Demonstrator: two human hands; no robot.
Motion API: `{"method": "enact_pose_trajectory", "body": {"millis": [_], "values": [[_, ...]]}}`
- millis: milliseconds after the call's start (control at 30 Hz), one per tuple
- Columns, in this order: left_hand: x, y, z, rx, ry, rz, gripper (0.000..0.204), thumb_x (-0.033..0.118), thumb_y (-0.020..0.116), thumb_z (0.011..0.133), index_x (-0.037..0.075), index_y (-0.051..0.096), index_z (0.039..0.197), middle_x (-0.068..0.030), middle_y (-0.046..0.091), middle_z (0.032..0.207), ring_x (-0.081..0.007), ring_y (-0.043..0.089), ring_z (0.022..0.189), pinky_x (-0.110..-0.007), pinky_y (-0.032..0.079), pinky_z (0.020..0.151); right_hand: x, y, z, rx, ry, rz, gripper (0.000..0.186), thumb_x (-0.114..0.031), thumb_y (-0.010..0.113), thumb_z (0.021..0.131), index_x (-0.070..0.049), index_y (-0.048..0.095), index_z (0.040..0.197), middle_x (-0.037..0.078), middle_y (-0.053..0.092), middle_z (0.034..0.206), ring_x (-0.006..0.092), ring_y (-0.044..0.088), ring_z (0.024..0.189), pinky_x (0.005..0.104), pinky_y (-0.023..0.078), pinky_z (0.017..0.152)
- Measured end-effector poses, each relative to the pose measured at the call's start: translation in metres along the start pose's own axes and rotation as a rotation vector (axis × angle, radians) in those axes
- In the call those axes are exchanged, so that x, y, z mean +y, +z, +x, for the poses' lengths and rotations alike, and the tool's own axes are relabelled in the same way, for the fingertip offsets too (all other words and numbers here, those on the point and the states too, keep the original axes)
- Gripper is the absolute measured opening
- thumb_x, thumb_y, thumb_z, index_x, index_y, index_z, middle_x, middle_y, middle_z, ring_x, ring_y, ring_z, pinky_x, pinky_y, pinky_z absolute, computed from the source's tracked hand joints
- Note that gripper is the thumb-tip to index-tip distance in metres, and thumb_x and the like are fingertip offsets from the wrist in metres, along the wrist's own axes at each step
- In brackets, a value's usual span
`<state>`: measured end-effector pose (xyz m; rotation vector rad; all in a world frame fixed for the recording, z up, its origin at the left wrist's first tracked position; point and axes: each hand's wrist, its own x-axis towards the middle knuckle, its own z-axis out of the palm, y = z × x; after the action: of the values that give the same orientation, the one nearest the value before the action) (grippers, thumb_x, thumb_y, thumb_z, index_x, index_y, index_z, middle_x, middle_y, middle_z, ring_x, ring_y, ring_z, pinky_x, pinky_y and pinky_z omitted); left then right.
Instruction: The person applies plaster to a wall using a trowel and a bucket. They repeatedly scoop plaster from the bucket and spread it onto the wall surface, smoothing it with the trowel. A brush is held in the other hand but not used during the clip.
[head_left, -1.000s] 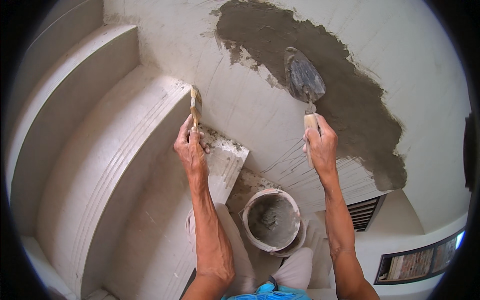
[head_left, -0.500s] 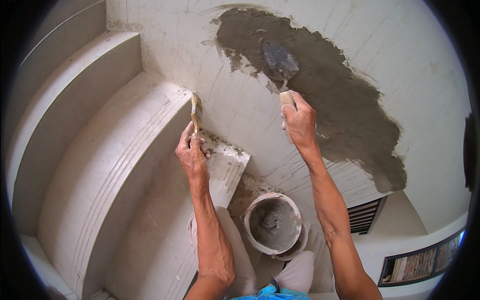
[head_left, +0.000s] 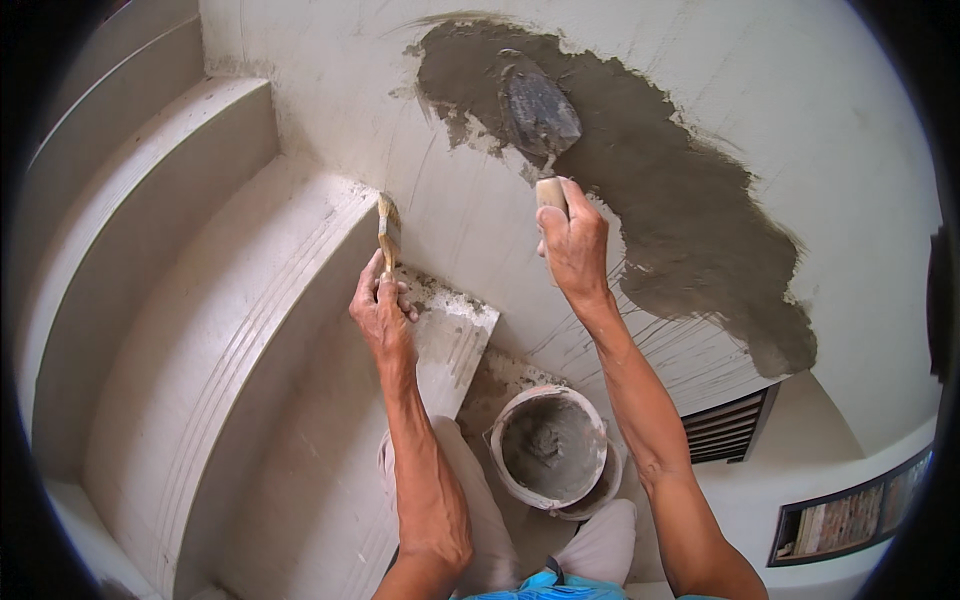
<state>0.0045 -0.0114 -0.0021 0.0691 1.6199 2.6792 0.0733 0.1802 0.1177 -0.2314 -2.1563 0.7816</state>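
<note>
My right hand is closed round the pale wooden handle of a trowel. The trowel's dark, smeared blade lies against a patch of wet grey mortar spread over the pale wall. In my left hand a paintbrush is held upright by its handle, its bristles pointing up beside the edge of a stair step. Below and between my forearms stands a bucket with grey mortar inside.
Curved concrete steps climb on the left, against the wall. A second container shows partly behind the bucket, close to my knees. Lower right are a dark slatted opening and a dark-framed window.
My right hand and the trowel have moved left along the mortar, toward its upper left end. The left hand with the paintbrush stays nearly in place.
</note>
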Motion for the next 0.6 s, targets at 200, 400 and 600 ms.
{"method": "enact_pose_trajectory", "body": {"millis": [200,400,600], "values": [[-0.002,0.001,0.000,-0.010,0.020,-0.001,0.044,0.012,0.053,0.098,-0.004,0.053,0.140,-0.0034,0.059,0.078,-0.0066,0.051,0.058,-0.023,0.044,0.047,-0.001,-0.008,-0.006,-0.017,0.149,0.162,0.021,-0.011,0.052,0.087,0.004,0.059,0.100,0.010,0.056,0.064,0.0161,0.056,0.049,0.0336,0.047,0.045],[0.000,0.005,-0.002,-0.009,0.014,0.083,0.042,0.014,0.051,0.098,0.000,0.058,0.137,-0.0027,0.055,0.078,-0.0062,0.049,0.058,-0.023,0.044,0.047,0.003,-0.044,-0.079,-0.169,0.491,0.342,0.017,-0.011,0.054,0.085,0.001,0.057,0.096,0.005,0.055,0.069,0.0128,0.055,0.050,0.0297,0.047,0.045],[-0.007,0.002,-0.008,-0.155,0.084,0.225,0.039,0.017,0.054,0.097,0.000,0.063,0.131,-0.0021,0.052,0.074,-0.0072,0.047,0.056,-0.025,0.042,0.048,0.025,-0.092,-0.155,-0.338,0.659,0.355,0.036,-0.007,0.063,0.079,0.000,0.057,0.114,0.003,0.057,0.074,0.0089,0.055,0.055,0.0256,0.047,0.049]]}}
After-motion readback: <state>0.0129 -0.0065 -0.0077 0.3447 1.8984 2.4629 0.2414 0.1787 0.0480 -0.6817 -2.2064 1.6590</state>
